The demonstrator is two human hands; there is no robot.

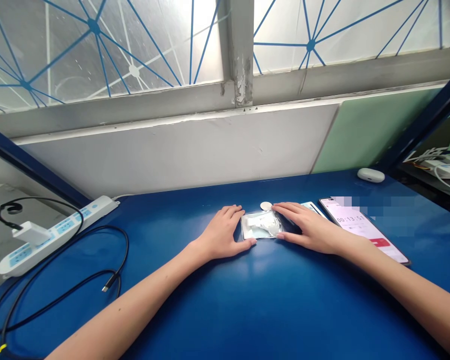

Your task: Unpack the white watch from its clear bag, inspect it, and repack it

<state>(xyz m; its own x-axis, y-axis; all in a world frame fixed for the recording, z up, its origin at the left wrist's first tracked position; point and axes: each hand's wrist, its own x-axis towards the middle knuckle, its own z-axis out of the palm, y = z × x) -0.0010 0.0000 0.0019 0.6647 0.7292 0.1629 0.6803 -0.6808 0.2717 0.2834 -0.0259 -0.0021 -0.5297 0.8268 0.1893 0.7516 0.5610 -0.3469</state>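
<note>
A small clear plastic packet (261, 225) with something white inside lies flat on the blue table. My left hand (222, 234) rests at its left edge, thumb and fingers apart, the thumb by the near left corner. On the other side my right hand (306, 227) spreads its thumb and fingers around the right edge, touching the packet there. A round white disc (266, 206) lies just behind the packet, close to my right fingertips. Partly hidden behind my right hand is a light blue and white card-like item (314, 208).
Right of my right hand lies a phone (363, 227) showing a timer. A white earbud case (371, 175) stands at the back right. A white power strip (60, 232) with a plugged-in charger (32, 234) and a looped black cable (114, 277) occupy the left side.
</note>
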